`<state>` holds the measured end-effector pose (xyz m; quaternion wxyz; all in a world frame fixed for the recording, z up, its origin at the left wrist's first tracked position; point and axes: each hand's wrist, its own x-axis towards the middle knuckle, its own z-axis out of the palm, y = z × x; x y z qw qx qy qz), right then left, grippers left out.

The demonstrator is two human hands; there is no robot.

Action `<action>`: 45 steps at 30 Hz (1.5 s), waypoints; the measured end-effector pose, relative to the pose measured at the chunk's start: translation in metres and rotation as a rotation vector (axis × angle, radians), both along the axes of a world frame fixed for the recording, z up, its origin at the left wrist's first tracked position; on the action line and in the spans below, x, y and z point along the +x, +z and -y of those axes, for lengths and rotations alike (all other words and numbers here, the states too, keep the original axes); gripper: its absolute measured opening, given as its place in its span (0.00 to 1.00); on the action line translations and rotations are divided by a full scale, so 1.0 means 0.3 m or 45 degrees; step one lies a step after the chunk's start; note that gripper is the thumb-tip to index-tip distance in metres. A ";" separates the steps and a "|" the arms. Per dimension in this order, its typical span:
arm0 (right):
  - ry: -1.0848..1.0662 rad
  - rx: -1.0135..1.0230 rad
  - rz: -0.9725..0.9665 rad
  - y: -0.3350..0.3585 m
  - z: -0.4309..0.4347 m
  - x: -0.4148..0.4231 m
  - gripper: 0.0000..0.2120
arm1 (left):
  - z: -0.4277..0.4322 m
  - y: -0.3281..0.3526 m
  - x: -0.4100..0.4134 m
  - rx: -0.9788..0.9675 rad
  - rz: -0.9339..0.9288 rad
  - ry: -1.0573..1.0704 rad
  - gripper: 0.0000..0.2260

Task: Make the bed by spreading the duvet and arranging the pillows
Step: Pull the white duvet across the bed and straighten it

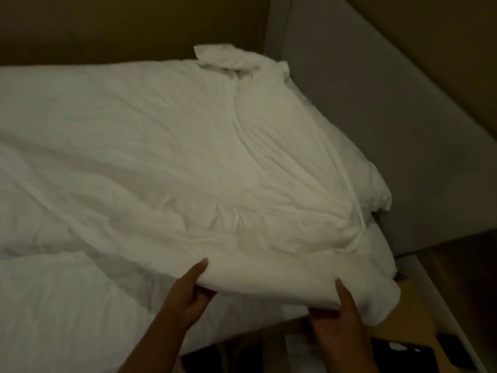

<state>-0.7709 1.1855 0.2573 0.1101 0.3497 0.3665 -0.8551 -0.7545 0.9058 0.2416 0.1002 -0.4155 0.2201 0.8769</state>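
Note:
A white, wrinkled duvet (161,162) covers the bed from the left edge of the view up to the grey padded headboard (363,117). Its near edge is lifted off the mattress. My left hand (188,294) grips that edge, thumb on top and fingers underneath. My right hand (341,310) holds the same edge further right, near the duvet's corner. A bunched white lump, maybe a pillow (231,59), pokes out at the far end by the headboard. No other pillow can be told apart under the duvet.
A light wooden bedside table (419,319) stands at the lower right beside the bed, with dark flat objects (454,348) on it. A brown wall (121,25) runs behind the bed. The room is dim.

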 end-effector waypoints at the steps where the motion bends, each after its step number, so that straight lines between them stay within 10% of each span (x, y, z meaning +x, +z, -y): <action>1: -0.002 0.011 -0.051 0.058 0.002 -0.052 0.47 | 0.020 0.047 -0.035 -0.058 -0.026 -0.044 0.26; 5: -0.071 0.039 -0.191 0.251 0.047 -0.236 0.27 | 0.111 0.257 -0.213 -0.432 -0.160 -0.199 0.17; 11: -0.104 0.308 -0.403 0.532 0.178 -0.522 0.52 | 0.198 0.505 -0.460 -0.866 -0.251 -0.232 0.12; 17: -0.060 0.534 -0.596 0.655 0.229 -0.874 0.31 | 0.239 0.603 -0.740 -1.009 -0.368 -0.219 0.13; 20: -0.002 0.745 -0.652 0.653 0.286 -1.100 0.35 | 0.297 0.599 -0.930 -1.036 -0.349 -0.135 0.10; 39: 0.902 1.367 -0.720 -0.155 0.667 -2.294 0.15 | 0.507 -0.125 -1.880 -1.419 0.127 -0.122 0.11; 45: 1.413 2.116 -1.196 -0.335 0.636 -2.314 0.43 | 0.416 -0.346 -1.935 -1.737 0.060 -0.743 0.37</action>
